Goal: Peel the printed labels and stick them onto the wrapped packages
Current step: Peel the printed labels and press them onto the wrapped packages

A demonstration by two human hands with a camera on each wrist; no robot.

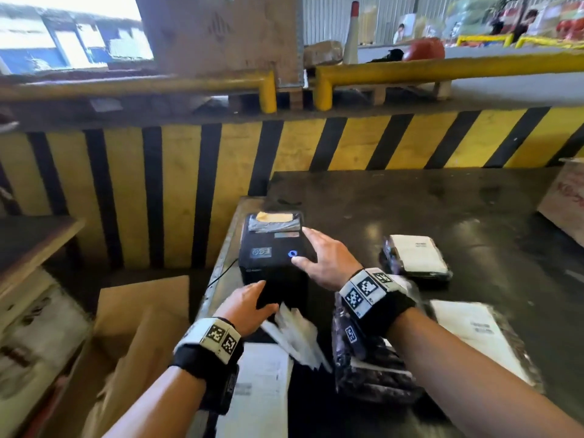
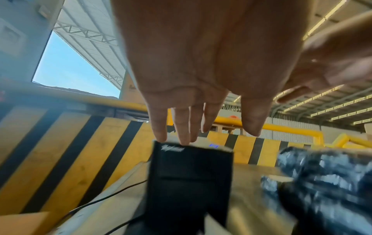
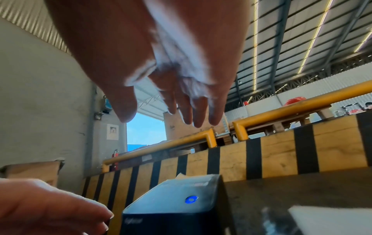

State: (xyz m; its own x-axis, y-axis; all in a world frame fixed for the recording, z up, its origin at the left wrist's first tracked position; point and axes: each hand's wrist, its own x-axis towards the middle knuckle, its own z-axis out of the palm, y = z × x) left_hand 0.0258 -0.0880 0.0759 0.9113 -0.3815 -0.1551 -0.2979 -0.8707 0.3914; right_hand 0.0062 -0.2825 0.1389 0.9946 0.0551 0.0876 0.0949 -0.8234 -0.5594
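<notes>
A black label printer [image 1: 271, 257] [image 2: 191, 174] [image 3: 173, 198] with a blue light stands at the left edge of the dark table [image 1: 442, 210]. A blurred white label strip [image 1: 294, 336] hangs from its front. My left hand [image 1: 262, 295] [image 2: 201, 135] reaches the printer's front top edge with straight fingers, right above the strip. My right hand [image 1: 303, 246] [image 3: 161, 120] is spread over the printer's top right side, holding nothing. Black wrapped packages with white labels lie at the far right [image 1: 414, 257], the near right [image 1: 480, 336], and under my right wrist [image 1: 373, 374].
A yellow and black striped barrier [image 1: 284, 147] closes off the back of the table. An open cardboard box [image 1: 132, 336] stands low on the left, and another box [image 1: 565, 203] sits at the right edge. A white sheet [image 1: 259, 390] lies near me. The printer's cable [image 2: 104, 198] trails left.
</notes>
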